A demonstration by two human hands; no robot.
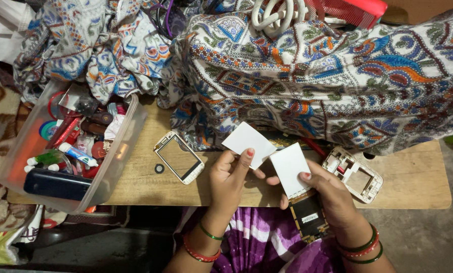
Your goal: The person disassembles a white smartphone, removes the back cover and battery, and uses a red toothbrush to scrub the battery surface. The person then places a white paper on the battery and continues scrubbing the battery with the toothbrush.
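Fingers (248, 154) atop white card (246, 141)

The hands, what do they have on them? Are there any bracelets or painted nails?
Yes! Both hands have red painted nails. The left hand has a thin green bangle and a red bangle on its wrist. The right hand has red and green bangles stacked together. No sleeves show on either arm.

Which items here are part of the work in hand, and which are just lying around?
In hand:
left hand holding a white square piece
right hand holding a circuit board with white panel
front frame
back housing

Lying about:
clear plastic tub of odds and ends
patterned cloth
white cable
small black ring
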